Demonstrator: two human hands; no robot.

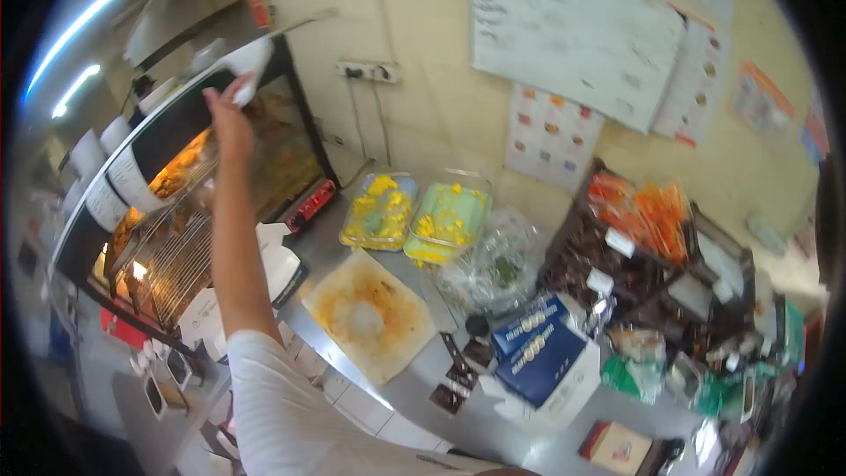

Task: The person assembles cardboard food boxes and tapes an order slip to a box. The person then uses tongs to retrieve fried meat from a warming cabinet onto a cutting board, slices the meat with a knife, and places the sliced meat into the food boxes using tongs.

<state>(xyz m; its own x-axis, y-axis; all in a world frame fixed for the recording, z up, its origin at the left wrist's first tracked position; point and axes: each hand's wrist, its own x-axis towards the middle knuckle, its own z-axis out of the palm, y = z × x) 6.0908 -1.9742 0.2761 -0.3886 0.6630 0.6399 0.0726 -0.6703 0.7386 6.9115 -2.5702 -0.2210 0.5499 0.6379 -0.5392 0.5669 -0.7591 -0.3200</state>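
One arm in a white sleeve reaches up to the heated display cabinet at the left; it looks like my left hand [231,110]. Its fingers touch a white paper slip [250,62] at the cabinet's top corner and look pinched on it. Below, inside the lit cabinet [304,115], food [182,164] lies above a wire rack [172,256]. Paper slips [130,178] hang along the cabinet's top edge. Near the forearm stand open white boxes [280,263]. My right hand is not in view.
A stained paper sheet [370,317] lies on the metal counter. Behind it stand two trays [379,211] with yellow food. Farther right are a plastic bag [498,260], blue boxes [546,357] and dark crates [582,269] of packets. A whiteboard [573,40] hangs on the wall.
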